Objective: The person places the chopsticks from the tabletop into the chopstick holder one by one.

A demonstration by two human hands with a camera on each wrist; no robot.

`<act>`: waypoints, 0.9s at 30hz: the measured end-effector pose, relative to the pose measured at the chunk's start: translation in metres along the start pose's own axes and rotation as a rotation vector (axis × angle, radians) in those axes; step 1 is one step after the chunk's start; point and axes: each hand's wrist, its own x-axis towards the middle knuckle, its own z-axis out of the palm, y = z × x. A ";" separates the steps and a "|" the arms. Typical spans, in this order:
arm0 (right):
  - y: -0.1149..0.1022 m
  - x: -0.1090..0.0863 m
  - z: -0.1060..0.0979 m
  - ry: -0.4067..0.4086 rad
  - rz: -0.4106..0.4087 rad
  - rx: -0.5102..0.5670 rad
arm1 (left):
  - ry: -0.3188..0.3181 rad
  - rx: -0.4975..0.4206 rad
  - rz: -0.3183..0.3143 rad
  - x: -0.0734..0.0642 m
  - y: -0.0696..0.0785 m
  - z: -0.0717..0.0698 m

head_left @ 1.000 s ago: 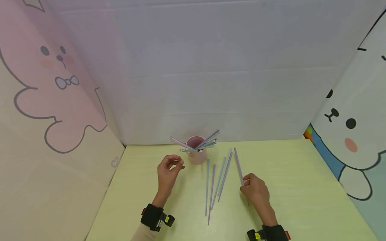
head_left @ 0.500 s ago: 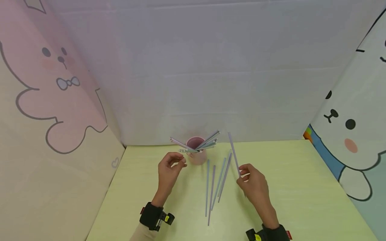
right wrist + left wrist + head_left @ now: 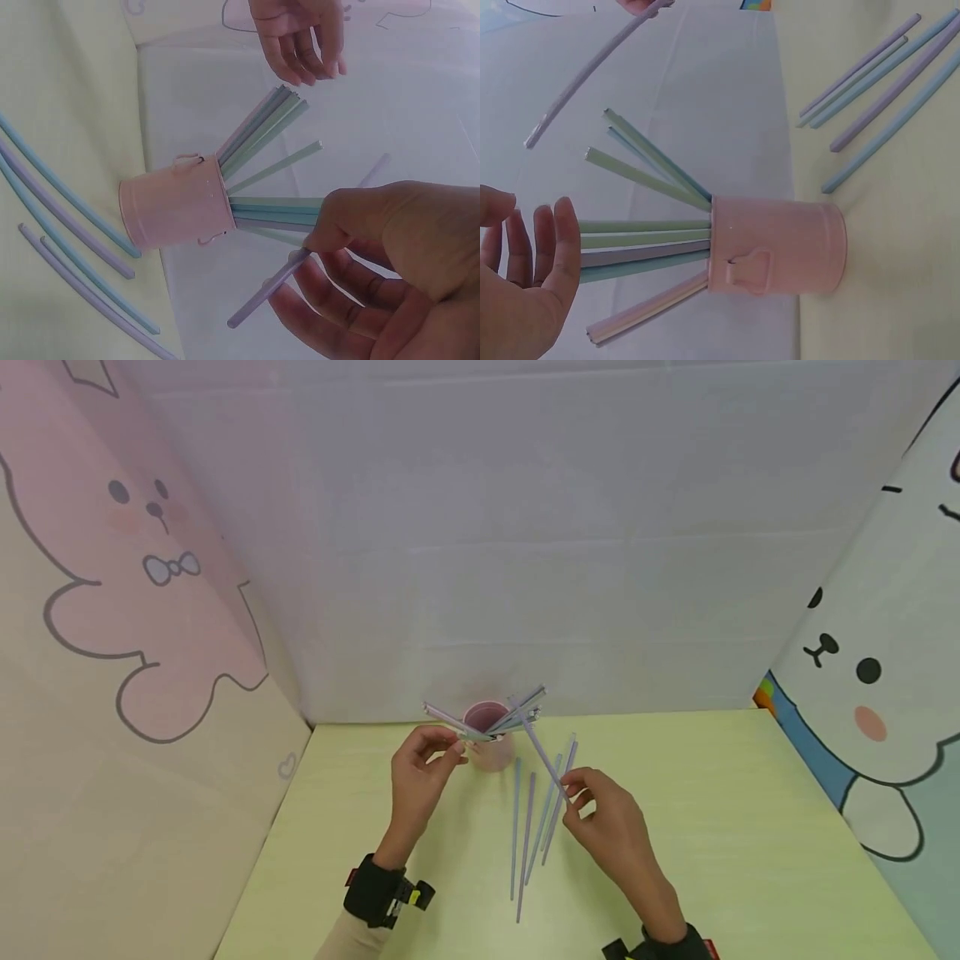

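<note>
My right hand (image 3: pixel 611 827) has swung its pinched lilac stick (image 3: pixel 542 752) toward the pink cup (image 3: pixel 787 247), closer to the sticks inside (image 3: pixel 645 226), my left hand (image 3: pixel 420 777) relaxed and empty alongside.

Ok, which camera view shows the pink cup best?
The left wrist view: the pink cup appears largest, its side uncovered from rim to base. The right wrist view shows it slightly smaller, with two handles. The head view shows it small, with sticks across its opening.
</note>
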 end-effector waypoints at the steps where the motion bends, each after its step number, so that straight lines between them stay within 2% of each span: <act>1: -0.002 0.000 0.002 -0.008 -0.012 0.012 | 0.001 0.001 0.003 0.000 0.001 0.001; 6: -0.011 0.001 0.008 -0.047 -0.077 0.022 | 0.000 -0.024 -0.004 0.002 0.006 0.004; 14: -0.022 0.003 0.015 -0.062 -0.173 0.040 | -0.042 -0.101 -0.011 0.002 0.014 0.008; 21: -0.022 0.000 0.022 -0.050 -0.253 0.044 | -0.078 -0.216 -0.008 0.003 0.019 0.010; 27: -0.022 -0.002 0.024 -0.058 -0.253 0.055 | -0.098 -0.216 0.005 0.001 0.018 0.011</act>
